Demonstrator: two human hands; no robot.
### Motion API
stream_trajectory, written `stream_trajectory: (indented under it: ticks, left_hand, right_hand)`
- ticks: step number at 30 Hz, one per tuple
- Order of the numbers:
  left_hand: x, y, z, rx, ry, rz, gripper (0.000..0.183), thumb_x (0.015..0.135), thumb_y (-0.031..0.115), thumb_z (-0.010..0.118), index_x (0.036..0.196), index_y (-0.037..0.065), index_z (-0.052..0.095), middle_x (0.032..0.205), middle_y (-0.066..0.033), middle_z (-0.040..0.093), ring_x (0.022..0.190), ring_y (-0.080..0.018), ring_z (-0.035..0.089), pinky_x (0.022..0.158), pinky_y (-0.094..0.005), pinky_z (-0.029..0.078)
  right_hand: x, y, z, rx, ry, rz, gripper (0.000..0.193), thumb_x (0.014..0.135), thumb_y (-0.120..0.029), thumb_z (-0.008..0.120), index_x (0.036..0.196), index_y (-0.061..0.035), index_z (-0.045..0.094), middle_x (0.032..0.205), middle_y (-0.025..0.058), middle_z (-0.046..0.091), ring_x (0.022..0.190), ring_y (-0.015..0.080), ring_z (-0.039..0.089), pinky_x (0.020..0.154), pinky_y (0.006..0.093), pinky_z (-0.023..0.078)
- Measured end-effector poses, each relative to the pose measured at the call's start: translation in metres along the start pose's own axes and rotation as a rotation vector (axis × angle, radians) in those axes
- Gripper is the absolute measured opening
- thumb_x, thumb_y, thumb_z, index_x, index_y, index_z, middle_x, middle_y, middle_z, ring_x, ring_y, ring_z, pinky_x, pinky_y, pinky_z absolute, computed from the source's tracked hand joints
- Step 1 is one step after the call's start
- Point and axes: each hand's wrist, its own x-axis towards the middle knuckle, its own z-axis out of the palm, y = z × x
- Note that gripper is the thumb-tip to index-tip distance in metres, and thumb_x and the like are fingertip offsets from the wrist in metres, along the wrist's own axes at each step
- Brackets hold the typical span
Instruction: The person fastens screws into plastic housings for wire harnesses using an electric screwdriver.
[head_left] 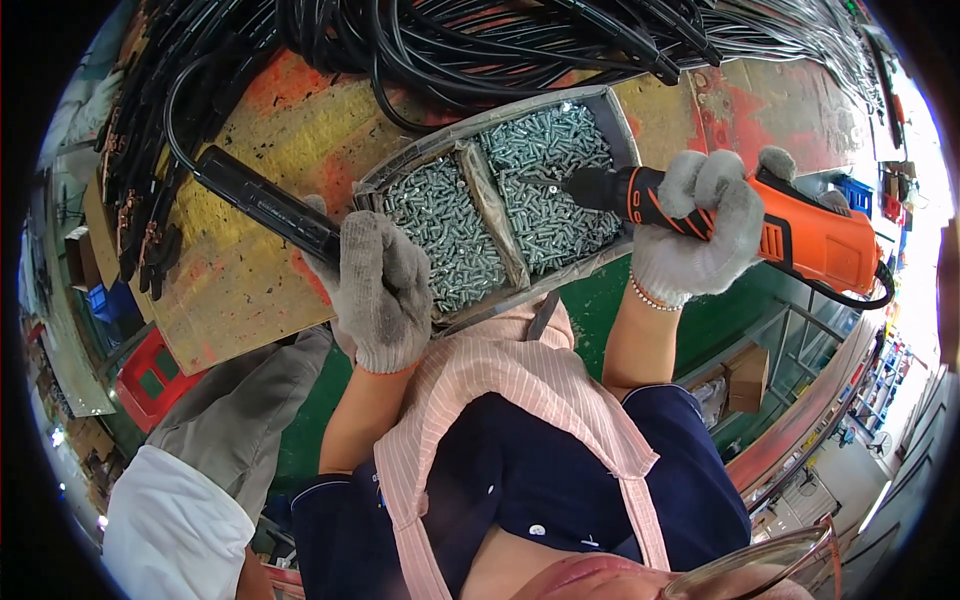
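Note:
My left hand (382,285), in a grey work glove, is closed round one end of a black cylindrical handle (265,205) with a black cable leaving its far end. My right hand (700,220), gloved too, grips an orange and black electric screwdriver (815,230). The screwdriver's tip points left, over the right half of a grey box (622,125). Small silver screws (555,140) fill that half, and more screws (445,235) fill the left half, with a taped divider (493,215) between them. Whether the bit touches the screws I cannot tell.
Coiled black cables (400,50) lie along the far side of the worn yellow and red table (240,300). More cable ends hang at the left. A red plastic stool (150,380) and another person's white sleeve (175,525) are at the lower left.

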Motion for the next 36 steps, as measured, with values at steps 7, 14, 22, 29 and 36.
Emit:
stream_trajectory:
  ticks: [7,14,22,29,36]
  left_hand:
    - [0.002,0.001,-0.002,0.029,0.049,-0.072,0.052,0.095,0.009,0.055,0.139,0.023,0.032,0.074,-0.0010,0.047,0.051,-0.0085,0.042,0.043,-0.0233,0.036]
    - [-0.003,0.005,0.008,0.026,-0.006,0.004,0.056,0.095,0.007,0.052,0.143,0.023,0.027,0.073,-0.0006,0.046,0.050,-0.0078,0.038,0.043,-0.0211,0.034]
    - [0.001,0.001,0.006,0.026,-0.012,0.014,0.053,0.095,0.006,0.053,0.139,0.023,0.030,0.070,-0.0016,0.046,0.047,-0.0085,0.041,0.038,-0.0232,0.036]
    - [0.001,0.002,0.018,0.106,0.042,0.016,0.053,0.093,0.005,0.054,0.136,0.022,0.026,0.057,-0.0011,0.042,0.037,-0.0097,0.037,0.033,-0.0222,0.034]
    - [0.004,0.002,0.005,0.157,0.036,-0.142,0.035,0.088,0.005,0.061,0.109,0.013,0.034,0.057,-0.0032,0.049,0.037,-0.0121,0.046,0.033,-0.0249,0.036]
  right_hand:
    - [-0.003,-0.002,0.001,0.029,-0.101,0.081,0.047,0.080,0.003,0.054,0.125,-0.0050,0.041,0.060,0.0071,0.046,0.043,0.0178,0.041,0.039,0.0302,0.040]
    - [-0.009,0.009,0.025,-0.112,-0.073,-0.015,0.050,0.083,0.004,0.049,0.131,-0.0070,0.039,0.064,0.0031,0.038,0.047,0.0093,0.029,0.036,0.0228,0.029]
    - [-0.003,-0.013,-0.001,0.087,-0.038,-0.003,0.055,0.080,0.007,0.050,0.130,-0.0098,0.036,0.072,0.0096,0.052,0.046,0.0136,0.038,0.036,0.0251,0.037]
    - [0.007,-0.027,0.002,0.104,-0.029,-0.104,0.040,0.086,0.001,0.050,0.125,-0.0023,0.041,0.079,0.0038,0.046,0.053,0.0075,0.030,0.038,0.0210,0.028]
    - [0.020,-0.037,0.035,0.489,-0.227,0.154,0.033,0.087,-0.003,0.054,0.119,-0.0031,0.047,0.065,-0.0015,0.037,0.053,0.0084,0.033,0.046,0.0180,0.034]
